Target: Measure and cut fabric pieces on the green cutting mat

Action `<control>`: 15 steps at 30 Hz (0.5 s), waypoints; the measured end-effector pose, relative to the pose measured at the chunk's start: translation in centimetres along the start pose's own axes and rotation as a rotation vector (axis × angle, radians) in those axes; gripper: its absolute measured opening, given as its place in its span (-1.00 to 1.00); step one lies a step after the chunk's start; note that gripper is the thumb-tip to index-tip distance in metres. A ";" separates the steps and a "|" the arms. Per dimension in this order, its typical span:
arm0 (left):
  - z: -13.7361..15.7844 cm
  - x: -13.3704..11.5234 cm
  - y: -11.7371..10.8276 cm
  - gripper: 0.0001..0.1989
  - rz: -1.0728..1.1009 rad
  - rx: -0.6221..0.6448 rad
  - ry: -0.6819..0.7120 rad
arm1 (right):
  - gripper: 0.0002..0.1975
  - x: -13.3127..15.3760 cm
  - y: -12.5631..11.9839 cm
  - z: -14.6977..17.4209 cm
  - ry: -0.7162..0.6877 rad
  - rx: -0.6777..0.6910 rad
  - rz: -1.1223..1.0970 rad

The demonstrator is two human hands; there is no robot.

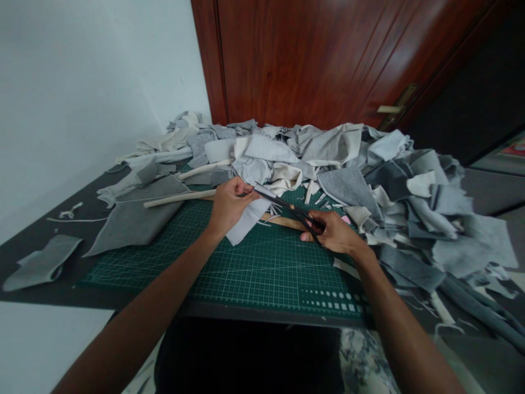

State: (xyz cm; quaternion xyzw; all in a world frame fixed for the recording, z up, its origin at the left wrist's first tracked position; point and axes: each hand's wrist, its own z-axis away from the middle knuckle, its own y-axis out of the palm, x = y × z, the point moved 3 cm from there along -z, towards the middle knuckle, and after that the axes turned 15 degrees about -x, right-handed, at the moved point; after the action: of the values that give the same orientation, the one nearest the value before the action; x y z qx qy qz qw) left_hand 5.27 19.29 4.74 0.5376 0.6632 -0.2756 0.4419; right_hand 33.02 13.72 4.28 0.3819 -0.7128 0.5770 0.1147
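Note:
My right hand is closed round the handles of a pair of black scissors, whose blades point up and left toward my other hand. In my left hand, thumb and fingers pinch a pale grey piece of fabric by its upper edge. That fabric hangs down over the green cutting mat. The blades lie along the fabric's top edge beside my left fingertips; I cannot tell how far they are apart. Small cut slivers lie near the scissors, and a wooden ruler lies partly under them.
A large heap of grey and cream fabric scraps runs along the back and right of the table. A grey fabric sheet and a folded grey piece lie at the left. Behind stands a brown wooden door.

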 end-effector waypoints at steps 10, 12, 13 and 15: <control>0.1 0.2 0.2 -0.61 -0.007 0.085 -0.101 | -0.46 0.1 0.0 -0.2 -0.002 -0.087 0.025; 0.1 0.7 0.2 -0.64 -0.021 0.141 -0.154 | -0.45 0.2 -0.2 -0.3 0.006 -0.104 0.024; 0.1 0.8 0.2 -0.64 -0.035 0.168 -0.168 | -0.44 0.3 -0.3 -0.3 0.010 -0.111 0.023; 0.2 0.9 0.3 -0.64 -0.067 0.215 -0.148 | -0.43 0.4 -0.4 -0.3 0.015 -0.118 0.017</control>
State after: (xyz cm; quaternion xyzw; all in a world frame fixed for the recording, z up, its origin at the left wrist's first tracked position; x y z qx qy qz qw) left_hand 5.54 19.66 3.88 0.5379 0.6129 -0.3985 0.4198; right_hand 32.98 13.80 4.89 0.3641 -0.7478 0.5378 0.1378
